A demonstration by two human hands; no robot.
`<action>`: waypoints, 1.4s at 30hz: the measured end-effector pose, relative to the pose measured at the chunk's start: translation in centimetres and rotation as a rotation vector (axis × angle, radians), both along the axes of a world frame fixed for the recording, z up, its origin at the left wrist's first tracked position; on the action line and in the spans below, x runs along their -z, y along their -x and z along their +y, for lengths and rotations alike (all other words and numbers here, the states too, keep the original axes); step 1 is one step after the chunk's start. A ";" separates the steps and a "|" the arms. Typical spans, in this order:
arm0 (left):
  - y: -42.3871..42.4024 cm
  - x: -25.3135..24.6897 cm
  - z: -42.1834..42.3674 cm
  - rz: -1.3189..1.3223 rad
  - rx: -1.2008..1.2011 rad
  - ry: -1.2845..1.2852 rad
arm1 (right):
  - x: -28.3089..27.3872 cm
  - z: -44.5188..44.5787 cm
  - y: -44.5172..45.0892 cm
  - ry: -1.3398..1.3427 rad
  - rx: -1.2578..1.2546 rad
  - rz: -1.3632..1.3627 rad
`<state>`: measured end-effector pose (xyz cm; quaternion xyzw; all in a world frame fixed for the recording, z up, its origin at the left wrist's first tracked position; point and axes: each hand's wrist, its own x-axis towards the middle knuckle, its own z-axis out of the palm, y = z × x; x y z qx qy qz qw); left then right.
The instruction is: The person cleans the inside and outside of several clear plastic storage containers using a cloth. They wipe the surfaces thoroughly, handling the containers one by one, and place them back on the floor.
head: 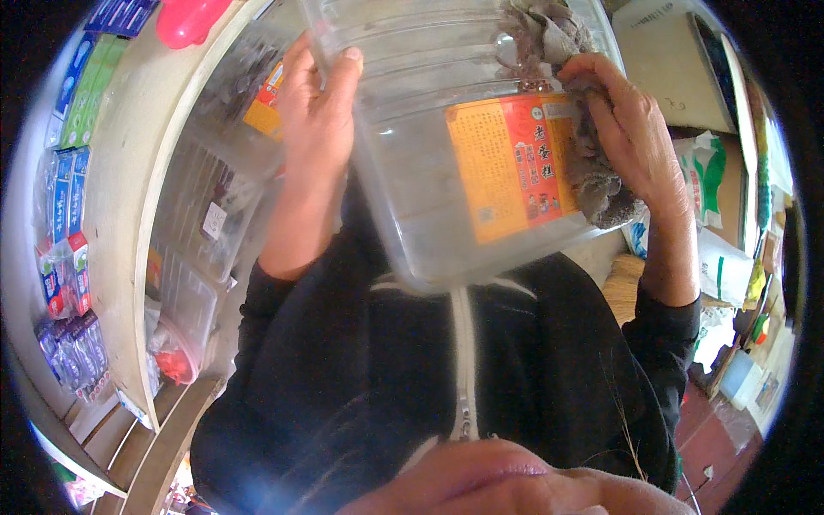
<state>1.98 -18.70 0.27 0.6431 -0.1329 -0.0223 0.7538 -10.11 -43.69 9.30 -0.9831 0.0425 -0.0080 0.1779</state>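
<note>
A large clear plastic box (412,174) with an orange and red label (508,167) is held up in front of my chest. My left hand (322,96) grips its left edge, the thumb lying over the rim. In my right hand (624,129) is a crumpled grey cloth (589,148), pressed against the right side of the box and partly covering the label's edge. Some reddish brown matter shows through the plastic near the upper end of the cloth. The top of the box runs out of view.
At left a pale wooden shelf board (119,212) carries boxed goods (67,193) and a pink plastic object (190,22). Behind my left arm are more clear plastic containers (199,219). Plastic bags (724,264) hang or lie at right, above a reddish floor (711,438).
</note>
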 end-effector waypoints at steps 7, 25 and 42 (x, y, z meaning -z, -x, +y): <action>0.0 -0.4 -0.2 -0.046 0.044 -0.081 | 1.5 8.0 -1.0 -0.170 -0.463 -0.212; 0.1 -0.9 -0.3 -0.114 -0.033 -0.109 | 1.3 10.6 -1.7 -0.238 -0.465 -0.120; -0.5 -0.6 0.6 0.035 0.037 -0.022 | 2.0 -0.8 2.5 0.097 0.061 -0.170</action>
